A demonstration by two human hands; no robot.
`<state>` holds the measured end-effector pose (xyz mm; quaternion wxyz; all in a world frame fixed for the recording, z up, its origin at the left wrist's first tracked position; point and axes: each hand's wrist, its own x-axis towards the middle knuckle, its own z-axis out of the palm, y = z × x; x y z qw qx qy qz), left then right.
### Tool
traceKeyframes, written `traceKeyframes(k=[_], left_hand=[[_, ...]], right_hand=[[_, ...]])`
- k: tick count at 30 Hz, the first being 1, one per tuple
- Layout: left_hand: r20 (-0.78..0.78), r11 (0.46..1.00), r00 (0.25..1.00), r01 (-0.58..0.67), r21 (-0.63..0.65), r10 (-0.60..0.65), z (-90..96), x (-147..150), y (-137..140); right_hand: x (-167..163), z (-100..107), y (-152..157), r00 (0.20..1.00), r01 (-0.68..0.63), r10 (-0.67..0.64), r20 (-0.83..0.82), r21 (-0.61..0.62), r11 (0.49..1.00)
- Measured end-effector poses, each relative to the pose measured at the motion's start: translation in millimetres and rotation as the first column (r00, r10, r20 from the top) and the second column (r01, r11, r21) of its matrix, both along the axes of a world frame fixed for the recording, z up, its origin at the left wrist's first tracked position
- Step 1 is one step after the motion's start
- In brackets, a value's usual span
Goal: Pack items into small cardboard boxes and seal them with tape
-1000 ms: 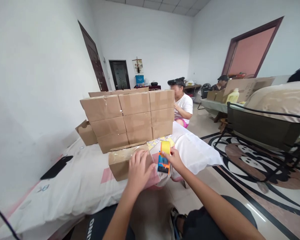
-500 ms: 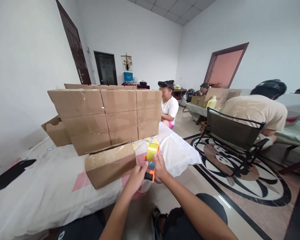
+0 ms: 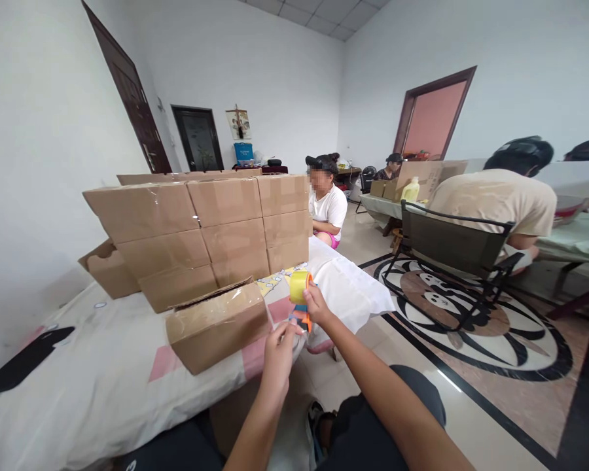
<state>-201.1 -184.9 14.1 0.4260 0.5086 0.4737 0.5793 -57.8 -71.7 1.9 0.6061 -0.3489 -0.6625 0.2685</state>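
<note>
My right hand (image 3: 318,306) is wrapped round an orange and blue tape dispenser (image 3: 308,320) that carries a roll of yellowish clear tape (image 3: 298,288). Just below it, my left hand (image 3: 279,347) pinches the loose end of the tape beside the dispenser's cutting edge; the clear strip is hard to make out. To the left of both hands lies a long cardboard box (image 3: 218,327) on the cloth-covered table (image 3: 103,379). Shiny clear tape shows on its top, and a flap edge stands up along its far side.
Behind the long box rises a stack of taped cardboard boxes (image 3: 201,229), with an open box (image 3: 110,268) at its left. A person in a white shirt (image 3: 330,208) sits beyond the table. On the right stand a folding chair (image 3: 454,242) with a seated person (image 3: 495,203) and another table.
My left hand has moved right and slightly down along the dispenser. My right hand and the tape roll have risen a little. The view has shifted slightly.
</note>
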Motion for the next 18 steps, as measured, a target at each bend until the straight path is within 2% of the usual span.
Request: traceKeyframes(k=[3, 5, 7, 11, 15, 18], left_hand=[[-0.068, 0.995, 0.994, 0.089, -0.036, -0.091, -4.2, 1, -3], [-0.1, 0.992, 0.988, 0.12, -0.029, -0.122, -9.0, -2, -2], [-0.108, 0.992, 0.986, 0.121, -0.037, -0.124, -14.3, -6, 2], [-0.119, 0.994, 0.986, 0.11, -0.029, -0.113, -24.1, -10, 7], [-0.149, 0.993, 0.981, 0.121, -0.008, -0.121, -31.0, -8, 8], [-0.153, 0.993, 0.981, 0.117, -0.028, -0.12, -33.6, -6, 9]], right_hand=[[-3, 8, 8, 0.967, -0.019, -0.012, -0.254, -0.119, 0.993], [-7, 14, 8, 0.891, -0.077, -0.027, -0.453, -0.21, 0.975], [-10, 19, 6, 0.824, -0.142, -0.033, -0.566, -0.262, 0.955], [-13, 24, -2, 0.783, -0.227, -0.002, -0.622, -0.289, 0.93], [-13, 23, -9, 0.773, -0.212, 0.017, -0.635, -0.233, 0.949], [-14, 23, -12, 0.764, -0.223, 0.011, -0.645, -0.247, 0.943]])
